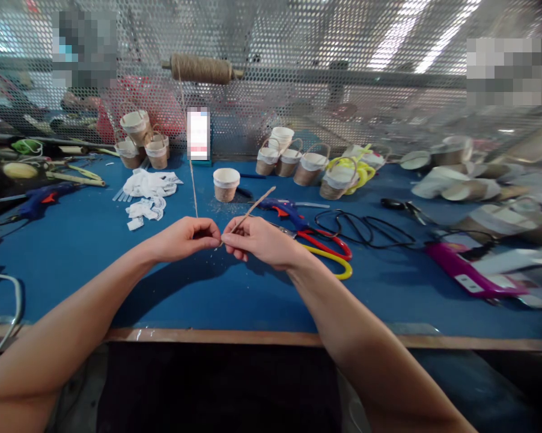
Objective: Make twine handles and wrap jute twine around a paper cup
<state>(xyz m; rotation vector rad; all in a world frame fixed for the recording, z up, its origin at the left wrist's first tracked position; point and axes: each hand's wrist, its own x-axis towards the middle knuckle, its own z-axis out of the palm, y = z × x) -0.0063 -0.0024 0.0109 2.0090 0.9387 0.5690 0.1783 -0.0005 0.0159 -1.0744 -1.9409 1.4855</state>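
My left hand (192,239) is closed in a pinch at the lower end of a jute twine (192,180). That strand runs down from a spool of twine (201,69) mounted on the mesh. Fingertip to fingertip with it, my right hand (253,240) pinches a thin brown stick (257,203), which slants up to the right. Whether twine is wound round the stick's lower end is hidden by the fingers. Just behind my hands stands a small brown cup (226,191) with a white fabric rim. Scissors (331,252) with red and yellow handles lie beside my right wrist.
A blue glue gun (282,210) lies behind the scissors; another glue gun (45,199) is at left. White fabric scraps (149,186), handled small baskets (309,168) and a phone (199,133) stand farther back. At right lies a purple tool (471,273). Perforated metal mesh (289,48) closes the back.
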